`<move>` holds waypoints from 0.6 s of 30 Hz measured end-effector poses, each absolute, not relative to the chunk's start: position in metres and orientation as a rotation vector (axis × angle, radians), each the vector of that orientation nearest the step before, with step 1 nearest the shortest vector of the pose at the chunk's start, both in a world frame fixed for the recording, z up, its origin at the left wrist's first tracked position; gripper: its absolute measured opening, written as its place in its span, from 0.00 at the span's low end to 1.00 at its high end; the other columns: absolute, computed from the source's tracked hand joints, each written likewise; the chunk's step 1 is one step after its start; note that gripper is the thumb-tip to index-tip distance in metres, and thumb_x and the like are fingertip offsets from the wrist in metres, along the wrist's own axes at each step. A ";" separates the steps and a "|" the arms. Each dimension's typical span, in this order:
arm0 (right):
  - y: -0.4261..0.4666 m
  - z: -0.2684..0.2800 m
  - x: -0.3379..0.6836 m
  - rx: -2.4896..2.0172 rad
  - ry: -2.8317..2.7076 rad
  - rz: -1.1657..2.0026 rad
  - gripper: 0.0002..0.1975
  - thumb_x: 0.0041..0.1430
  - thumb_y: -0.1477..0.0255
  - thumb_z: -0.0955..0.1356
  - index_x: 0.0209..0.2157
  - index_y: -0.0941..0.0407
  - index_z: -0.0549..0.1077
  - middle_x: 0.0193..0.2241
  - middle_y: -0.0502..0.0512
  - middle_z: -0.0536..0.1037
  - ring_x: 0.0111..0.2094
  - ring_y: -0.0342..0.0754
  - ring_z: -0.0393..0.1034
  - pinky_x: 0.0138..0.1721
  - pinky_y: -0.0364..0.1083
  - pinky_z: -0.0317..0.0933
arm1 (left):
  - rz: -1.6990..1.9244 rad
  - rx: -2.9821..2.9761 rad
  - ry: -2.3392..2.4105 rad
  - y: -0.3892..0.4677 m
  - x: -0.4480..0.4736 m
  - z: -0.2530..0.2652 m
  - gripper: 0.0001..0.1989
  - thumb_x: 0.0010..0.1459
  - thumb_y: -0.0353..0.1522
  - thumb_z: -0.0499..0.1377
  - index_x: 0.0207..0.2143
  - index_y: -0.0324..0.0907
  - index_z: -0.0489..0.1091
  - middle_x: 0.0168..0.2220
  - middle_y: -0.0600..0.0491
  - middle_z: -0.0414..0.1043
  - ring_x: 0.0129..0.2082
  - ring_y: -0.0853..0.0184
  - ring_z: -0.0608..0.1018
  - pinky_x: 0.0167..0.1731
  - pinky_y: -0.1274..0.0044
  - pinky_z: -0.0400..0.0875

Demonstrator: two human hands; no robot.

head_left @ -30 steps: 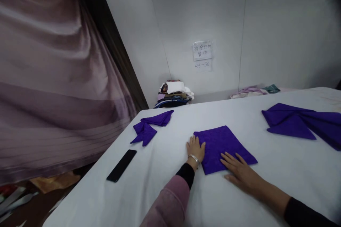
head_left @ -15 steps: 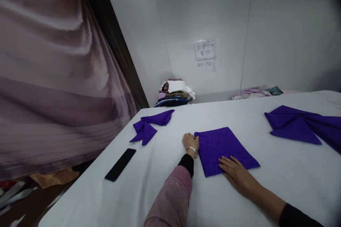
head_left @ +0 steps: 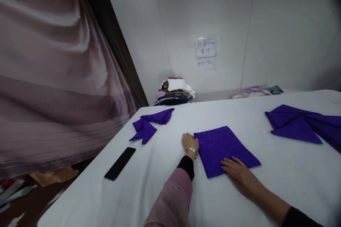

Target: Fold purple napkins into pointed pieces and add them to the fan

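Observation:
A purple cloth napkin [head_left: 221, 145], folded into a square, lies flat on the white-covered table [head_left: 119, 202]. My left hand [head_left: 190, 142], with a silver bracelet at its wrist, is closed at the napkin's left edge, its curled fingers at the cloth there. Across the near edge rests my right hand [head_left: 237, 172], fingers stretched out and lying on the fabric. The napkin's upper side looks smooth. What lies beneath my left fingers is partly hidden.
To the left are a folded purple napkin shape [head_left: 146, 127] and a black phone [head_left: 120, 163]. More folded purple cloth [head_left: 298, 124] lies at the right. A clothes stack [head_left: 174, 94] stands beyond the far edge, and a pink curtain [head_left: 53, 78] hangs at the left.
My right hand has slid slightly to the right along the napkin's near edge. My left hand stays at the left edge. The napkin looks nearly unchanged.

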State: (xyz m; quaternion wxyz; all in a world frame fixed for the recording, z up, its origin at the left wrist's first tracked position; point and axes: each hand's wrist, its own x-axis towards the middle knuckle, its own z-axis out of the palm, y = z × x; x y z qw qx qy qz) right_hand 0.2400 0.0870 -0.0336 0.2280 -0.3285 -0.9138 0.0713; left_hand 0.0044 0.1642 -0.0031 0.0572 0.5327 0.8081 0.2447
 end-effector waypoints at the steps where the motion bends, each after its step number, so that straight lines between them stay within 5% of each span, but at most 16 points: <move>1: 0.086 -0.034 0.241 -0.904 -2.510 0.195 0.16 0.63 0.69 0.58 0.48 0.51 0.71 0.49 0.58 0.72 0.52 0.53 0.64 0.55 0.62 0.52 | 0.739 1.607 2.455 0.165 0.004 -0.004 0.10 0.51 0.35 0.55 0.35 0.41 0.70 0.49 0.48 0.66 0.56 0.59 0.60 0.54 0.71 0.52; 7: 0.083 -0.030 0.240 -0.919 -2.526 0.191 0.18 0.62 0.66 0.59 0.52 0.52 0.68 0.52 0.58 0.69 0.55 0.53 0.60 0.56 0.60 0.50 | 0.743 1.590 2.475 0.176 0.003 -0.007 0.13 0.55 0.40 0.52 0.34 0.41 0.69 0.49 0.47 0.66 0.56 0.58 0.59 0.54 0.68 0.51; 18: 0.087 -0.020 0.255 -0.952 -2.601 0.347 0.17 0.64 0.68 0.57 0.48 0.48 0.71 0.51 0.55 0.70 0.55 0.52 0.60 0.57 0.63 0.44 | 0.694 1.644 2.447 0.158 -0.008 -0.001 0.05 0.52 0.32 0.54 0.27 0.42 0.69 0.50 0.50 0.66 0.57 0.60 0.59 0.54 0.69 0.51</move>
